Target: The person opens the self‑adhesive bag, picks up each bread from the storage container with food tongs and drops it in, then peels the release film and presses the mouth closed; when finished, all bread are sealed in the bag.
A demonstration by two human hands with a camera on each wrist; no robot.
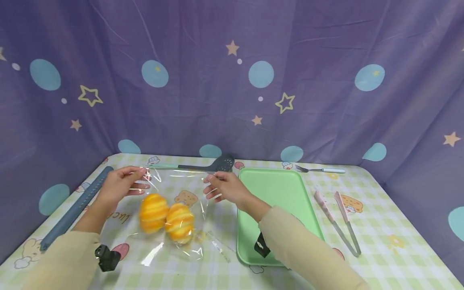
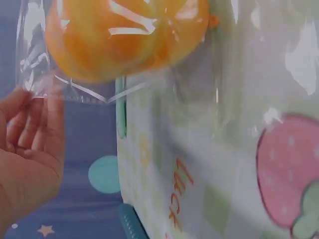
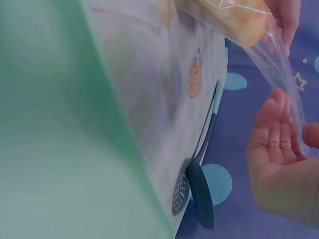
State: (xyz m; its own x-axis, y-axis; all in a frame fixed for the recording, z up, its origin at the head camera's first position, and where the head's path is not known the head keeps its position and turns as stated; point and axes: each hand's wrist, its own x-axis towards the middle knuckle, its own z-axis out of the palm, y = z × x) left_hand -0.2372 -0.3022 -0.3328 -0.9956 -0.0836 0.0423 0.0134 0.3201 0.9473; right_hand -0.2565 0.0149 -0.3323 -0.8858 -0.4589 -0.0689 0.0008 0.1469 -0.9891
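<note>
A clear plastic bag [image 1: 159, 245] hangs between the two hands with two orange-and-yellow striped bread rolls [image 1: 154, 212] inside, side by side. My left hand [image 1: 122, 183] pinches one upper corner of the bag between thumb and fingers. At the opposite upper corner, my right hand [image 1: 226, 187] pinches the film in the same way. The left wrist view shows a roll [image 2: 129, 35] close up through the shiny film, beside the left hand [image 2: 35, 134]. In the right wrist view, the right hand [image 3: 284, 154] holds the film's edge with its fingers bent.
A green tray [image 1: 272, 189] lies under the right forearm. Pink-tipped tongs [image 1: 349, 229] and a fork [image 1: 319, 169] are to its right. Behind the bag lies a slotted spoon [image 1: 221, 163]. A blue-grey perforated strip [image 1: 77, 207] runs along the left. A purple curtain [image 1: 232, 80] closes the back.
</note>
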